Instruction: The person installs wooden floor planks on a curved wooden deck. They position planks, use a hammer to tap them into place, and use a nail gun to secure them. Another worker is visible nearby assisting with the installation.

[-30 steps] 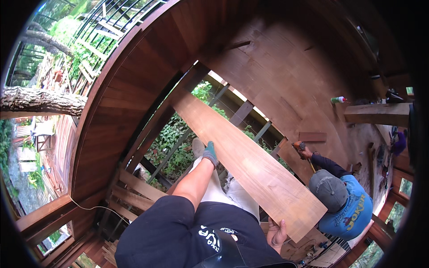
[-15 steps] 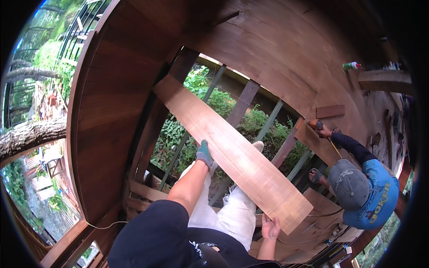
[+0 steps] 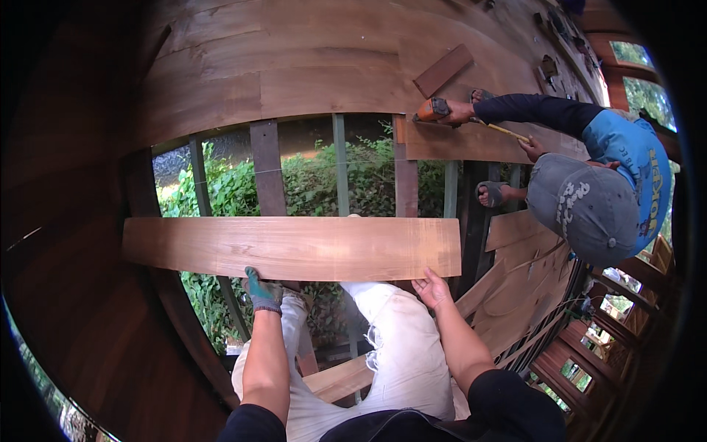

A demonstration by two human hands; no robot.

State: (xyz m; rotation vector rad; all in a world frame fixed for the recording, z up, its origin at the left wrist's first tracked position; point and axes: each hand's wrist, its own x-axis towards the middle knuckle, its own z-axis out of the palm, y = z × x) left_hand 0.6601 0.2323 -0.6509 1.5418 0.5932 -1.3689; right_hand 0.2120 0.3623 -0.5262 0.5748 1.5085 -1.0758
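Note:
A long wooden floorboard (image 3: 317,247) lies crosswise in front of me, above the open joists. My left hand (image 3: 264,292), in a green and grey work glove, grips its near edge left of the middle, thumb on top. Bare, my right hand (image 3: 433,289) holds the same edge close to the right end, fingers partly hidden under the wood. The board's far edge stands apart from the laid wooden floor (image 3: 324,81), with joists and green plants showing through the gap.
At the right a co-worker in a grey cap (image 3: 585,206) crouches, one hand on an orange power tool (image 3: 433,110) with a yellow hose (image 3: 507,132). A short dark wood piece (image 3: 443,70) lies on the floor. Joists (image 3: 267,166) cross the gap; a dark wooden wall (image 3: 66,243) rises at left.
The floorboard has swung from a slant to nearly level across my view, both hands still on it. My view has turned, and the co-worker now appears higher up.

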